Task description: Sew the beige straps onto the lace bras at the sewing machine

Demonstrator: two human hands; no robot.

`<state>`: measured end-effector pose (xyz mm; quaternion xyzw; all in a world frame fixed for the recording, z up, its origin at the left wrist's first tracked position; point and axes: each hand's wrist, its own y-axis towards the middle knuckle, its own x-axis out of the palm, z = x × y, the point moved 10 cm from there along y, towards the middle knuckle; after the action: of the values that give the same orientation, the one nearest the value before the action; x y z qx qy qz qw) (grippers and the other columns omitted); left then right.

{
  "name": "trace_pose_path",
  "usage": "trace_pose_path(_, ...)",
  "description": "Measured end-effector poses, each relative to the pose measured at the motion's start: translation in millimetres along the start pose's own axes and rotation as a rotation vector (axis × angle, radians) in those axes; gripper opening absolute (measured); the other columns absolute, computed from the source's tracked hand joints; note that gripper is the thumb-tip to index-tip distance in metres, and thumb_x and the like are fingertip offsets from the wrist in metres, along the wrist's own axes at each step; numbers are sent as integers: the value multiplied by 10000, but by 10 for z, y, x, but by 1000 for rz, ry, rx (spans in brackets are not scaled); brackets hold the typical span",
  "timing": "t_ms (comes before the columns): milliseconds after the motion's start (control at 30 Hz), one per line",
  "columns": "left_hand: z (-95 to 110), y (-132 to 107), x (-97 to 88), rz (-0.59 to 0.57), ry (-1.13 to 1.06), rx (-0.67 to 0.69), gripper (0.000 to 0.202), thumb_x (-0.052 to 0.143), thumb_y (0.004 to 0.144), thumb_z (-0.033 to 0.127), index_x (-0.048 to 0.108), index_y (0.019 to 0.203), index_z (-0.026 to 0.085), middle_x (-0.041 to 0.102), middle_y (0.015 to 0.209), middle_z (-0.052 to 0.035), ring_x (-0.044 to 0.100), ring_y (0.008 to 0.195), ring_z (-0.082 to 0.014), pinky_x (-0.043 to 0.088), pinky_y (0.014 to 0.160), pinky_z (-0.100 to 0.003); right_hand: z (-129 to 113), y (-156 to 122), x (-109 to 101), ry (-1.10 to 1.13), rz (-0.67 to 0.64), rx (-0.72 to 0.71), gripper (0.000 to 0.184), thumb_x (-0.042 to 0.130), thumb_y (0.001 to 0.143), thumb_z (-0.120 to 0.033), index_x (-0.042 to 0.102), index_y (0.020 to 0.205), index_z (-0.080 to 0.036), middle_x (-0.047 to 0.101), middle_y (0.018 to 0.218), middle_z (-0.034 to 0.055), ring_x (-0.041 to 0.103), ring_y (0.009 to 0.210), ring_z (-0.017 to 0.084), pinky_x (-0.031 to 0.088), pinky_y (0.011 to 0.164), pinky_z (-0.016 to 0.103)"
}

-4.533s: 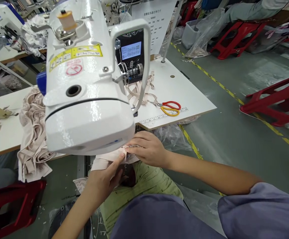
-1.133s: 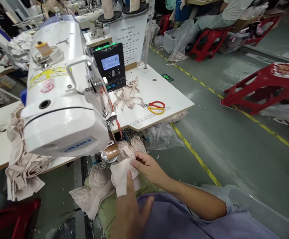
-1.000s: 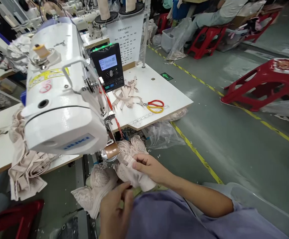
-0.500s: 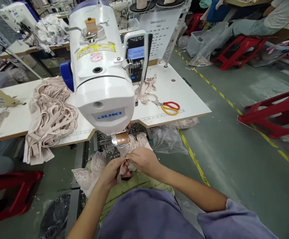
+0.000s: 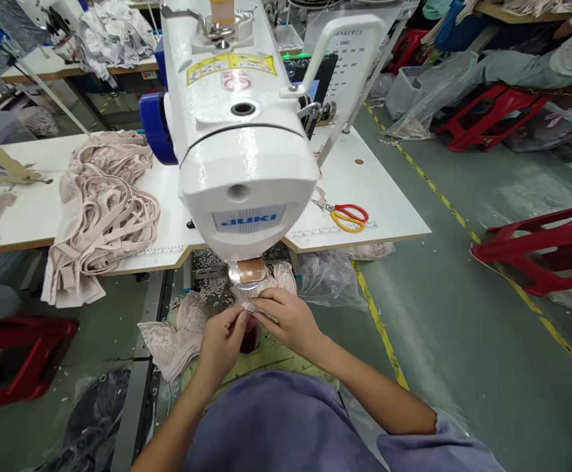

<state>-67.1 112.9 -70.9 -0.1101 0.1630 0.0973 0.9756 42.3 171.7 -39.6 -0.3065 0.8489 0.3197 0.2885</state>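
My left hand [image 5: 223, 342] and my right hand [image 5: 288, 319] meet just below the head of a white JUKI sewing machine [image 5: 239, 124]. Both pinch a narrow end of a beige lace bra piece [image 5: 180, 328], holding it up to the copper-coloured cylinder [image 5: 249, 271] under the machine head. The rest of the lace piece hangs to the left over my lap. The needle area is hidden by the machine head.
A heap of beige bras [image 5: 102, 203] lies on the white table [image 5: 389, 216] left of the machine. Red and yellow scissors [image 5: 347, 216] lie on the right. Red stools [image 5: 542, 249] stand on the floor; another person's legs [image 5: 522, 65] show at far right.
My head has moved closer over the machine. My left hand rose from my lap to join the right at the fabric end, and both brought it up under the machine head.
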Motion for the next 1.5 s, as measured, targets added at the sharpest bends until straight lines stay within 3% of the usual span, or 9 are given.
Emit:
trace_pose_path(233,18,-11,2,1,110,13,299,461,961,343,633,772,188,650,705,-15,567,648,-149,382,595,-234,-90,44,-25,-59,-40,-115,155,517,963,-238,669,987,-216,647,997,85,593,894,188,480,722,293)
trace_pose_path(433,-20,-4,36,-37,1,-60,329,457,953,358,578,700,187,604,642,-1,527,596,-136,378,559,-225,-124,53,-65,-129,-57,-184,188,544,960,-285,663,1092,-221,637,1061,107,586,969,212,484,804,331)
trace_pose_path(600,15,-15,34,-25,21,-58,305,468,944,338,580,705,186,601,648,2,517,595,-132,362,557,-223,-125,32,-74,-163,-33,-182,126,570,940,-265,673,983,-206,617,1056,115,567,999,228,485,853,354)
trace_pose_path(733,11,-31,45,-35,24,-59,309,470,946,338,582,703,185,604,658,0,520,617,-134,363,574,-224,-121,12,-19,-192,-80,-209,174,558,954,-296,677,1045,-208,624,1101,127,571,1021,241,487,862,377)
trace_pose_path(933,-13,-46,65,-41,-77,-81,314,477,947,367,577,712,184,590,655,8,504,599,-127,368,560,-221,-110,-62,-137,-170,85,-202,214,594,940,-291,679,1134,-260,656,1042,86,593,976,202,486,840,340)
trace_pose_path(1133,8,-50,90,-54,-154,-94,326,503,936,406,577,711,183,592,641,6,504,589,-127,372,560,-222,-51,-124,-80,-93,102,-136,159,590,941,-306,727,942,-225,677,915,70,598,825,178,474,721,314)
trace_pose_path(1300,-21,-33,88,-42,-134,-101,354,515,923,459,599,715,185,603,669,-12,513,621,-145,385,573,-231,-25,-226,-121,-28,218,-103,227,599,929,-226,706,1123,-275,710,872,37,629,803,155,487,722,288)
trace_pose_path(1500,-111,25,115,-44,-209,-149,444,541,889,552,576,652,178,564,596,3,469,557,-130,370,535,-231,-125,-267,15,-102,184,-137,196,567,949,-253,731,1055,-272,742,841,-2,643,743,142,490,686,276)
